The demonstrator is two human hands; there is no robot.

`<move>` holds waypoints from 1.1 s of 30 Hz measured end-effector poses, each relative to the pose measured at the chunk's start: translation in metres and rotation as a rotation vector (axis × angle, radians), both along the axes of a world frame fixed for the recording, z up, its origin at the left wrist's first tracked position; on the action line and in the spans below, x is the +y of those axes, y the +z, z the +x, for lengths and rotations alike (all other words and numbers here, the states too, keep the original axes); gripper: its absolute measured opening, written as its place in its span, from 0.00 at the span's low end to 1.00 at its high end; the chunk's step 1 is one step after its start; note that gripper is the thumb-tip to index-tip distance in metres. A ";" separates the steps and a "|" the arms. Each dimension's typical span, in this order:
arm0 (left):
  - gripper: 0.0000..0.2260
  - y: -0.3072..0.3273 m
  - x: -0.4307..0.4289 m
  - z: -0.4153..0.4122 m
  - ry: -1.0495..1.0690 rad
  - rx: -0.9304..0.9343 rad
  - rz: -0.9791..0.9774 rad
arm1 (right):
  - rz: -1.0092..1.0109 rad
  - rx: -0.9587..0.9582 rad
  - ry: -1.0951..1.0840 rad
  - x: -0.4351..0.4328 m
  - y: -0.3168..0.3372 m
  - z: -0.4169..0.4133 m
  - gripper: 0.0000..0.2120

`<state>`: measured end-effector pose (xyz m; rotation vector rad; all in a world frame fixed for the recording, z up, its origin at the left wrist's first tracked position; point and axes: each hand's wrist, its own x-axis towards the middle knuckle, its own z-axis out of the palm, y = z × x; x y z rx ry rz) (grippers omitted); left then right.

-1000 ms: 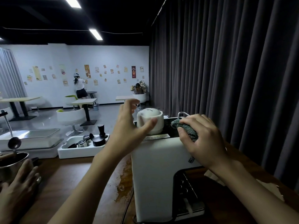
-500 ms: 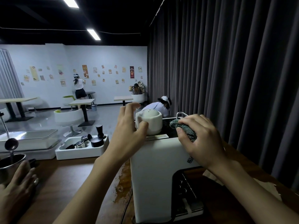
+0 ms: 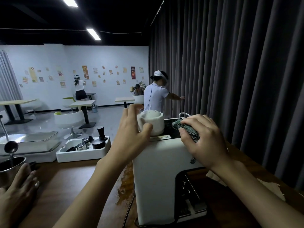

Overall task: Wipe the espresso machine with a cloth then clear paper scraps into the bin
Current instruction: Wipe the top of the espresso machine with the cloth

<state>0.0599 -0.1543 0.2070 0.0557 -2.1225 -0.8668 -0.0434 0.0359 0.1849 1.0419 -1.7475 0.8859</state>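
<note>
Two hands atop the espresso machine (image 3: pixel 154 178): left hand (image 3: pixel 131 139) around white cup (image 3: pixel 156 123), right hand (image 3: pixel 207 143) tight around cloth (image 3: pixel 189 131).

White tool tray (image 3: pixel 82 155) is sitting on the wooden counter (image 3: pixel 74 178), with a black tamper (image 3: pixel 101 133) standing up in its right end. Just left of the tray, a glass-lidded case (image 3: pixel 31 139) is sitting. Further left and nearer, a steel bowl (image 3: pixel 9 168) is holding a ladle (image 3: pixel 11 146). Way behind the tray, someone in a white shirt (image 3: pixel 153 96) is reaching toward the dark curtain (image 3: pixel 230 71).
</note>
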 end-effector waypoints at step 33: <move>0.27 0.003 0.005 -0.001 -0.031 -0.060 0.086 | 0.006 -0.014 0.006 0.001 0.001 0.002 0.14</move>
